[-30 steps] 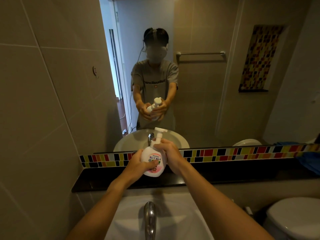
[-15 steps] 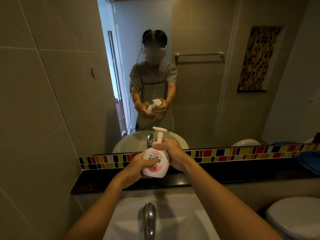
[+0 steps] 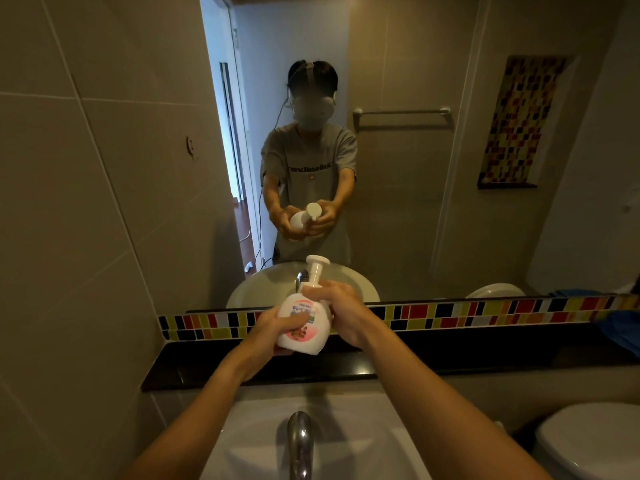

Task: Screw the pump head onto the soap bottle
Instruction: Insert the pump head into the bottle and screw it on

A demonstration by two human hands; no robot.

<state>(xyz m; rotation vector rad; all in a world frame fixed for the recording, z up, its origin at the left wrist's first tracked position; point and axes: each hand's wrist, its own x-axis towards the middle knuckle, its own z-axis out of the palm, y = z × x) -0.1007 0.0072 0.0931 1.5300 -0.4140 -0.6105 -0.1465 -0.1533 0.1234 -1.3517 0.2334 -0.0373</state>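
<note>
A white soap bottle [image 3: 304,329] with a pink label is held in the air above the black ledge [image 3: 450,355], tilted slightly. My left hand [image 3: 268,336] wraps its body from the left, thumb across the label. The white pump head [image 3: 317,266] sits on the bottle's neck and points up. My right hand [image 3: 341,310] is closed around the collar at the base of the pump, hiding the thread.
A chrome tap [image 3: 299,441] and white sink [image 3: 363,445] lie below my arms. The mirror [image 3: 415,202] ahead reflects me. A coloured mosaic strip [image 3: 485,311] runs under it. A toilet lid [image 3: 588,441] is at lower right, a tiled wall [image 3: 86,202] at left.
The bottle has shifted slightly right and the pump head has turned a little under my right hand. Both hands keep their hold.
</note>
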